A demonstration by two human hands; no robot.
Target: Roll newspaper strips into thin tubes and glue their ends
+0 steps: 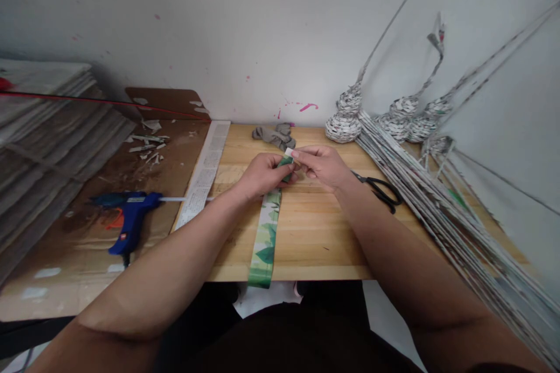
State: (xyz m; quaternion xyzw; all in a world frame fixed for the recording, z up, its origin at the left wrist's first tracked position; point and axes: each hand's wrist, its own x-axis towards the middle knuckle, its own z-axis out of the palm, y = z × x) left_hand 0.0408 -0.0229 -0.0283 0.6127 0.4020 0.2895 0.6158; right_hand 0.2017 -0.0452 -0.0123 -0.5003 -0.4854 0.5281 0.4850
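Note:
A green and white leaf-printed paper strip (pixel 265 239) runs down the wooden table, its lower end hanging over the front edge. My left hand (pixel 265 175) is closed on the strip's upper end, which looks folded or rolled, with a white tip showing. At that white tip, my right hand (pixel 321 164) pinches with thumb and finger. Beyond the hands lies a crumpled grey cloth (pixel 275 135). Black-handled scissors (pixel 382 191) rest beside my right forearm, their blades partly hidden behind it.
On cardboard at the left lie a blue glue gun (pixel 135 215) and paper scraps (pixel 149 143), near a stack of flat sheets (pixel 48 157). A printed paper strip (pixel 203 175) borders the cardboard. Woven newspaper gourd shapes (pixel 343 122) and a bundle of paper rods (pixel 420 204) occupy the right.

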